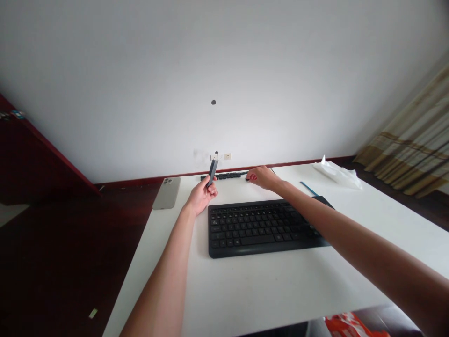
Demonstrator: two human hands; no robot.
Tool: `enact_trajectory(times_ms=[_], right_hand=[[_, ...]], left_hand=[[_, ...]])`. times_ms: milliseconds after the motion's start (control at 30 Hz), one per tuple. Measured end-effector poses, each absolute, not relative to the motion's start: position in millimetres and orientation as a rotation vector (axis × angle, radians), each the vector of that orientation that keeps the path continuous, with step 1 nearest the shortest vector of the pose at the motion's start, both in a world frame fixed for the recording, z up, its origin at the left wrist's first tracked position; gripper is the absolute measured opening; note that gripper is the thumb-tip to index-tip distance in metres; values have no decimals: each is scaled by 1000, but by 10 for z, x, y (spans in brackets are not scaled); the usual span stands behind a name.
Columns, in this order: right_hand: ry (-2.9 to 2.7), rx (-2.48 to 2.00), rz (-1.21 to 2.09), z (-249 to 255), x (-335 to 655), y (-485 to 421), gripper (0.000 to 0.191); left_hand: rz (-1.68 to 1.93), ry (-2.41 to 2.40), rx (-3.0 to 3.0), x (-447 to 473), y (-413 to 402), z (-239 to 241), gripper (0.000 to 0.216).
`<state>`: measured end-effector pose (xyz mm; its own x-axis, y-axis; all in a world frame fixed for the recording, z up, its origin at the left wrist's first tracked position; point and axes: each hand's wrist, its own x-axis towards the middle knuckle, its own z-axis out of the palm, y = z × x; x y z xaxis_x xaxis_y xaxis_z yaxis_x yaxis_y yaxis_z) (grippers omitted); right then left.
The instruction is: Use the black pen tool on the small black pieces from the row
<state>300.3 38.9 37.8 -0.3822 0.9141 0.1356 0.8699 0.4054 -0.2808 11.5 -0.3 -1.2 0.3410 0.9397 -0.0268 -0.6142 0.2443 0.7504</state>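
My left hand (201,196) is raised above the table's near side and is shut on a dark grey oblong device (212,172), which stands tilted up between the fingers and thumb. My right hand (264,178) reaches to the far edge of the table. Its fingertips pinch the end of a long black strip with a row of round bumps (224,176). Below and between my hands lies a black computer keyboard (259,229), touched by neither hand.
The white table (245,290) holds a grey smartphone (166,193) at its left edge, a blue pen (308,188) and a crumpled white plastic sheet (336,173) at the back right. A white wall with sockets (220,157) rises behind it. Curtains hang right.
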Motion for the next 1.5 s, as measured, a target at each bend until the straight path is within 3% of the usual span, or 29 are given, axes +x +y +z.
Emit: enact_trajectory(times_ms=[733,1000,1167,1400,1500], right_hand=[[-2400,-1659,160,446,2845,427,37],[-2253,-1519,105,455,3483,-28,24],[-1987,-1576,72,390,3989,-354,30],[-1947,-1413,405,576,3920,-529,48],[-2086,-1186,661,619,3729,-663,59]], left_hand=[[1127,538,748,118,0,-7,34],[1127,519,738,107,7,-32,31],[1142,562,721,134,-3,7,32],[1313,811,1165,536,-263,373,40],[1171,813,1410,892,-542,476,38]])
